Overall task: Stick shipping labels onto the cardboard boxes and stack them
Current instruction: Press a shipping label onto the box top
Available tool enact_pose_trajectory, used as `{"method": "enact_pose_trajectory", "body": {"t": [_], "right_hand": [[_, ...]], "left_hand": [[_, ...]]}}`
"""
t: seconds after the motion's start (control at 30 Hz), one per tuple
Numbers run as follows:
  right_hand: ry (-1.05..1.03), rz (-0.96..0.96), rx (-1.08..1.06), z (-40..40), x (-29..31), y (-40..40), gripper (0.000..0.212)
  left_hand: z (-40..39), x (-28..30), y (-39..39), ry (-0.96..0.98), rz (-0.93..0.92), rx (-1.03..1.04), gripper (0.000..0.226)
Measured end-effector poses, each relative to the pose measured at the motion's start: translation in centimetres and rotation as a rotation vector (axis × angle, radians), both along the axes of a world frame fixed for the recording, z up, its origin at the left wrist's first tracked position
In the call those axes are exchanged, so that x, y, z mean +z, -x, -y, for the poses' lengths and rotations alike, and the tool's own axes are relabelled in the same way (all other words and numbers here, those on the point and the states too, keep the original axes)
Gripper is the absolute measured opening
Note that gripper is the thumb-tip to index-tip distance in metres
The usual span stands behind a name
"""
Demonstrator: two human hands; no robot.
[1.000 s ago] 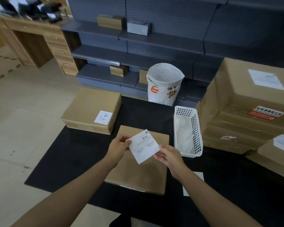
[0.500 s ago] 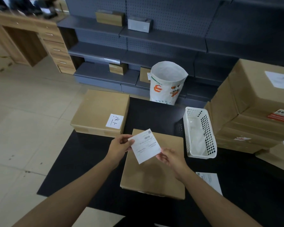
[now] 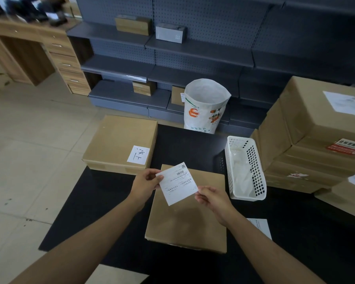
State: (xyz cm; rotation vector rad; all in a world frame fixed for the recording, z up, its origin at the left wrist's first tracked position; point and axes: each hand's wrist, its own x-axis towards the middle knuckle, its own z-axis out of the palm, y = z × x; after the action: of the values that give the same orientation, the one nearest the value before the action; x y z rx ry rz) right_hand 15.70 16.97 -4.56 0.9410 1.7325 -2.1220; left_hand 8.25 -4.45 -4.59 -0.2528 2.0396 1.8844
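A white shipping label [image 3: 177,183] with a barcode is held tilted above a plain cardboard box [image 3: 188,222] on the black table. My left hand [image 3: 146,184] pinches the label's left edge. My right hand [image 3: 211,198] pinches its lower right corner. A second brown box [image 3: 117,142] with a small handwritten white sticker lies at the table's far left corner. A stack of labelled cardboard boxes [image 3: 316,138] fills the right side.
A white perforated plastic basket [image 3: 247,171] stands right of the plain box. Another label sheet [image 3: 260,227] lies on the black table [image 3: 103,212] by my right forearm. A white printed sack [image 3: 205,107] stands behind the table, before grey shelving [image 3: 193,50].
The view has shifted slightly left, so things sit further right in the frame. Both hands keep hold of the label over the plain box, with almost no movement.
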Motion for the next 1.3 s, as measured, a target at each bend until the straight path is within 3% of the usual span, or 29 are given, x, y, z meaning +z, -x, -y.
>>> {"method": "enact_pose_trajectory", "body": {"t": [0.53, 1.3], "right_hand": [[0.040, -0.006, 0.098, -0.9, 0.1, -0.3, 0.014], [-0.077, 0.034, 0.179, -0.3, -0.5, -0.5, 0.015]], "left_hand": [[-0.1, 0.0, -0.4, -0.006, 0.006, -0.001, 0.016], [0.7, -0.2, -1.1, 0.037, 0.031, -0.017, 0.015]]}}
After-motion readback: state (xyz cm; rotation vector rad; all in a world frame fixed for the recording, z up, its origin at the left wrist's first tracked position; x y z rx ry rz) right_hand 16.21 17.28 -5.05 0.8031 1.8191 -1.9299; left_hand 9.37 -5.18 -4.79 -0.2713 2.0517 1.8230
